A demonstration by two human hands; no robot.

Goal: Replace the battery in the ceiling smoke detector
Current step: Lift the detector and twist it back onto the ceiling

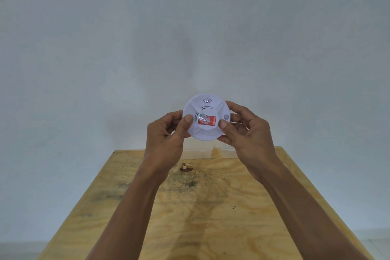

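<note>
The round white smoke detector (pixel 205 117) was held up in the air, above the far end of the wooden table (pixel 190 207). A red sticker (pixel 207 121) sat on its middle. The left hand (pixel 166 135) and the right hand (pixel 242 131) both gripped its rim, thumbs pressed on the front. To open it well, I think one hand should hold firm while the other twists slowly.
</note>
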